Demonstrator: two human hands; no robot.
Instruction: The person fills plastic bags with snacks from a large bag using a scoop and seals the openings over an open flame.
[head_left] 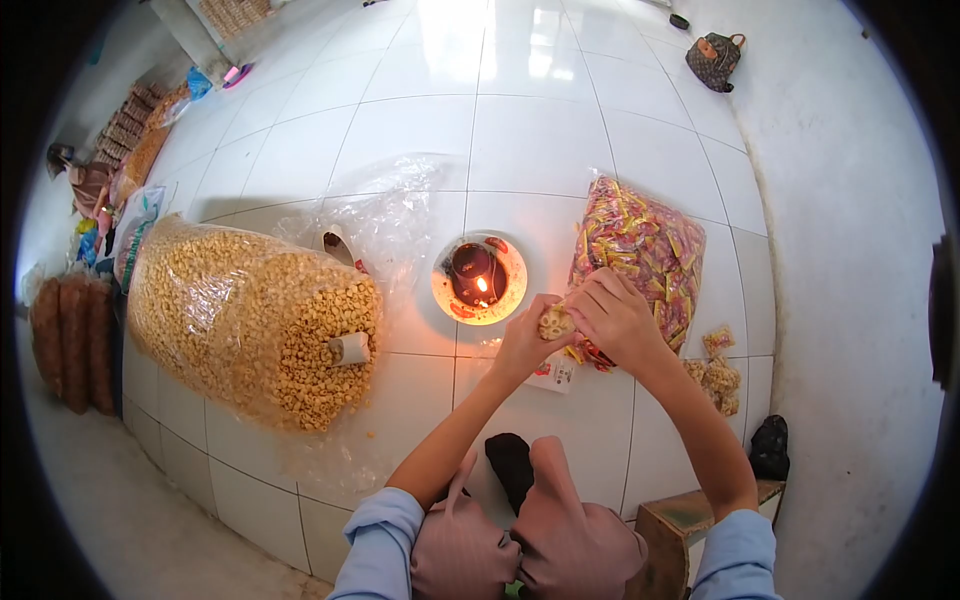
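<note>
Packet point(556, 322) of pale snack pieces: located between the 2 hands, above the tiled floor point(420, 125) and near the sachet bag point(640, 250). Left hand point(526, 336): fingers clamped on the packet's left side. Right hand point(612, 315): fingers together at the opposite edge, apparently pinching it; fingertip contact is partly hidden. Handling, by judgement: light load, thin slippery film, brittle contents liable to crush. Grip by the film margins with light pressure; avoid squeezing the body. Hold the film clear of the flame point(483, 284) on the plate point(516, 280).
</note>
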